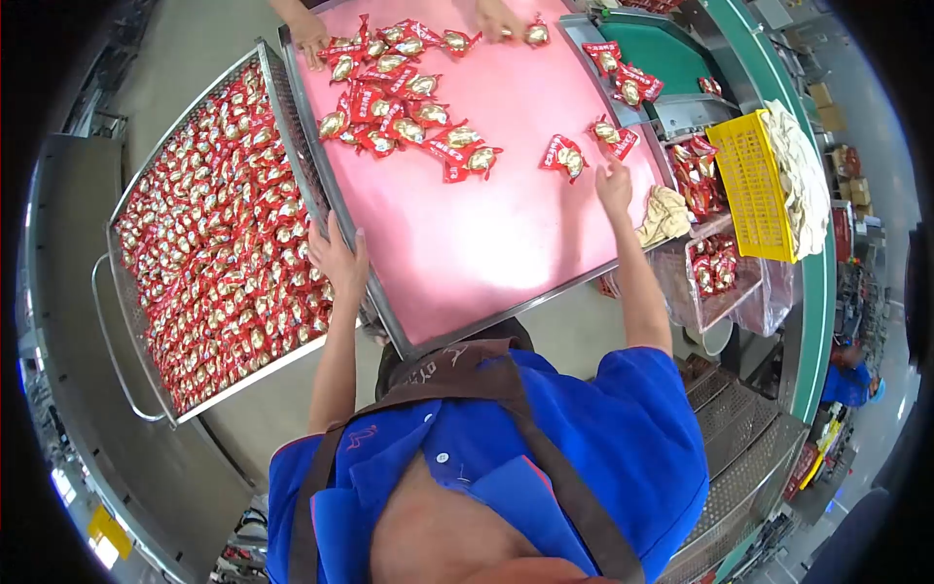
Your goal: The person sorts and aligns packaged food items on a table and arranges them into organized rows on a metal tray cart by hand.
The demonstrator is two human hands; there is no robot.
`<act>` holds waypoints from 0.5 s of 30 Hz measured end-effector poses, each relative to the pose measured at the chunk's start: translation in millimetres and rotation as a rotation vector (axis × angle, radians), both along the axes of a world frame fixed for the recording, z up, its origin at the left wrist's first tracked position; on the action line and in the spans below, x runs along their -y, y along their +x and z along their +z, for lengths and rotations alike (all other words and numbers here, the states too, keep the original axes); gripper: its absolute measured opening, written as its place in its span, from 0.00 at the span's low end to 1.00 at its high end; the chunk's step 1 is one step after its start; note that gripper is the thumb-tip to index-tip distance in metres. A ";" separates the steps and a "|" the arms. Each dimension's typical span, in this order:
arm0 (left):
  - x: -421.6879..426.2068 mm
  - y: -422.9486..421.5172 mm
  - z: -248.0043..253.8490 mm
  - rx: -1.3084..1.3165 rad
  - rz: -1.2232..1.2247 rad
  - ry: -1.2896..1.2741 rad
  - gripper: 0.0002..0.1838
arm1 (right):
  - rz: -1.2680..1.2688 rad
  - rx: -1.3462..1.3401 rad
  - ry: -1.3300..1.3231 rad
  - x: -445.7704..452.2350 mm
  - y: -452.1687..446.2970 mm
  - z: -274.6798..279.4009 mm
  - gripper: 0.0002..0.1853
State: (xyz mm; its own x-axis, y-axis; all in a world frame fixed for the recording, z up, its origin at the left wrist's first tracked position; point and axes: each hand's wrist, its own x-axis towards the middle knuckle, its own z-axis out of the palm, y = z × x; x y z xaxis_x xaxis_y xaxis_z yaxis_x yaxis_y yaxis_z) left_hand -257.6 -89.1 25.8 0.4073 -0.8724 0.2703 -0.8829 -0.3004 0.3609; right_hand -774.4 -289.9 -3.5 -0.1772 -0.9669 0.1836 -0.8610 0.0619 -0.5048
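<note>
Red and gold wrapped packets (389,97) lie in a loose group on the upper left of the pink table top (477,234). Two more packets (564,156) are near its right side, one of them just beyond the fingertips of my right hand (614,187). That hand's fingers are bent close together, and whether anything is between them is too small to tell. At the table's left edge, my left hand (339,255) has its fingers spread with nothing in them, beside a large metal tray (282,117) full of the same packets.
Another person's two hands (498,18) reach in at the table's far edge, one near a packet. A green conveyor (662,58) carries packets at the upper right. Right of the table are a beige cloth (664,214), a yellow basket (754,185) and bins of packets (715,265).
</note>
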 end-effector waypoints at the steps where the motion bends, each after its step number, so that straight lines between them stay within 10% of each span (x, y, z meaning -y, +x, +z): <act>1: 0.9 -5.8 -1.1 0.065 0.003 0.030 0.34 | -0.036 -0.036 0.076 22.7 -13.4 1.8 0.25; 15: 8.7 -13.4 0.9 0.125 0.021 -0.090 0.25 | 0.065 -0.079 0.051 67.6 52.9 -42.3 0.29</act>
State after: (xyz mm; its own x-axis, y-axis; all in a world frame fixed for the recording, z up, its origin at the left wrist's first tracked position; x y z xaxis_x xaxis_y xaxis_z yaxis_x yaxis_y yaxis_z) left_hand -271.0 -97.8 26.7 0.3839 -0.8339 0.3964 -0.9163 -0.2910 0.2751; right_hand -721.5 -357.5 -45.8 -0.1009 -0.9844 0.1444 -0.9009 0.0288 -0.4331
